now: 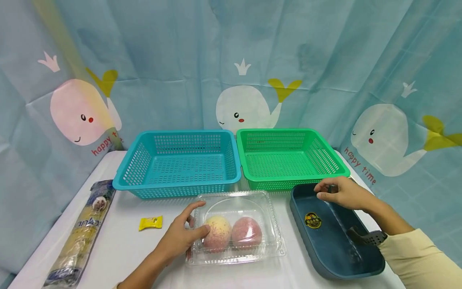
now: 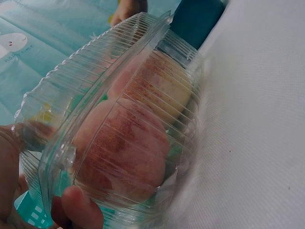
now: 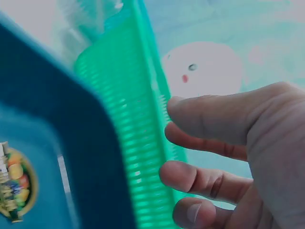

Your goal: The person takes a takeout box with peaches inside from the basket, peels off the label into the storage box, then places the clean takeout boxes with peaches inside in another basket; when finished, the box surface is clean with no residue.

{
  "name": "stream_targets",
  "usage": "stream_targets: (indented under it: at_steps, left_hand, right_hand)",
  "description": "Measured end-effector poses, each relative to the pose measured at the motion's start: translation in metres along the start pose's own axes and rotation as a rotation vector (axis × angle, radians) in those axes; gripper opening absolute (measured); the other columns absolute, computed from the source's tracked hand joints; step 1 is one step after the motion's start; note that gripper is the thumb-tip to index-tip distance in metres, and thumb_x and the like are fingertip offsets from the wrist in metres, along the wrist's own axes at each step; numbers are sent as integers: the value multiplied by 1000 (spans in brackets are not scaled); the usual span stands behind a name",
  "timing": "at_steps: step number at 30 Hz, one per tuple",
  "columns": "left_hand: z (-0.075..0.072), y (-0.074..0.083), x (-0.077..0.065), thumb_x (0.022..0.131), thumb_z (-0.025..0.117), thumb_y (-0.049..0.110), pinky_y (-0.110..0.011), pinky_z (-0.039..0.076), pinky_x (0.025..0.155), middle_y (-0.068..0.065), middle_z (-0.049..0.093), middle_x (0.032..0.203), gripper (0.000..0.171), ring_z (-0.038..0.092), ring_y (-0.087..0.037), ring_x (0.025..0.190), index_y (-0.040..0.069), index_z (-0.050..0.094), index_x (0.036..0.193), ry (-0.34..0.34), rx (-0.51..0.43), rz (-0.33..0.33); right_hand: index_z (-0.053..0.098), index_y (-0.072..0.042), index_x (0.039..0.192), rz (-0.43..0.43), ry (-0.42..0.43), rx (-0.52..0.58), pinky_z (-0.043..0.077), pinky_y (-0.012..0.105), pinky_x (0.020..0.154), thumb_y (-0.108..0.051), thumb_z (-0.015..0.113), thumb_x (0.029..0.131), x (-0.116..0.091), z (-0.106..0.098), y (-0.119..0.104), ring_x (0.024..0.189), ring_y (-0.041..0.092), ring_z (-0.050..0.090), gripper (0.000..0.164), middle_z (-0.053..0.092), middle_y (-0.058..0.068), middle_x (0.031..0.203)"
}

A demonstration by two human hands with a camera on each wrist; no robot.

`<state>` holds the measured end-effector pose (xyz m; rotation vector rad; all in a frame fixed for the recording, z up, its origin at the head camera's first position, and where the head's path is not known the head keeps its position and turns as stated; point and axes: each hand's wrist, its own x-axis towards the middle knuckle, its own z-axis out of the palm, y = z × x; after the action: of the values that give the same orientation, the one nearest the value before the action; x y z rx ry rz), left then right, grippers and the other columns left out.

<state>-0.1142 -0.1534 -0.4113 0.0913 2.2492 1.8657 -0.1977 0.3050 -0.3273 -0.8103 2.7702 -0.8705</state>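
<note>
My left hand [image 1: 184,230] grips the left edge of a transparent plastic clamshell box [image 1: 258,257], thumb over the lid. Inside the box sit two peaches, a yellow-and-pink one [image 1: 217,233] and a pinker one [image 1: 247,232]; the left wrist view shows the box [image 2: 119,143] close up, tilted in that picture. Over the far right part of a dark blue plastic basin [image 1: 314,249] hovers my right hand [image 1: 346,193]. Its fingers [image 3: 205,114] are loosely bent, apart from the thumb, and hold nothing.
A blue basket [image 1: 180,188] and a green basket [image 1: 288,182] stand side by side at the back. On the left lie a long printed packet [image 1: 81,237] and a small yellow wrapped piece [image 1: 150,222]. A whale-print curtain [image 1: 173,80] hangs behind the table.
</note>
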Motion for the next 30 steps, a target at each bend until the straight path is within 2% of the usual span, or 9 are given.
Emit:
stream_targets:
  at_steps: [5, 10, 16, 23, 27, 30]
  left_hand:
    - [-1, -1, 0, 83, 76, 20, -34, 44, 31, -13, 31, 94, 65, 35, -14, 41, 29, 46, 140, -6, -12, 10]
    - [0, -4, 1, 83, 77, 20, -32, 43, 31, -12, 32, 92, 66, 35, -15, 40, 29, 46, 140, 2, -8, 14]
    - [1, -2, 0, 82, 77, 21, -31, 43, 32, -12, 34, 93, 65, 35, -15, 41, 29, 47, 140, 11, 2, 11]
    - [1, 0, -1, 83, 76, 21, -32, 43, 31, -12, 32, 93, 65, 36, -15, 41, 28, 46, 141, 3, -12, 12]
    - [1, -1, -1, 84, 76, 21, -31, 43, 31, -12, 33, 92, 66, 37, -15, 41, 27, 45, 142, -3, -20, 10]
    - [2, -1, 0, 84, 76, 21, -31, 43, 31, -12, 33, 91, 66, 37, -15, 41, 26, 45, 142, -2, -28, 7]
  right_hand:
    - [69, -8, 103, -40, 104, -53, 41, 27, 48, -11, 68, 91, 0, -14, -15, 55, 11, 46, 13, 57, 0, 86]
    - [71, -9, 102, -58, 218, -136, 39, 26, 44, -10, 69, 89, 0, -29, -20, 60, 12, 48, 12, 58, -2, 85]
    - [69, -9, 106, 7, 322, -137, 39, 29, 42, -17, 66, 93, 1, -53, -20, 60, 15, 50, 16, 59, 7, 87]
    - [68, -5, 111, 124, 402, -173, 40, 33, 41, -28, 62, 95, 6, -71, -4, 81, 28, 52, 28, 57, 16, 109]
    - [68, -2, 109, 134, 424, -201, 43, 34, 47, -27, 62, 96, 7, -71, 12, 90, 31, 50, 29, 54, 16, 117]
    - [69, 0, 109, 127, 432, -213, 44, 38, 53, -26, 63, 94, 8, -67, 24, 89, 31, 50, 31, 52, 17, 118]
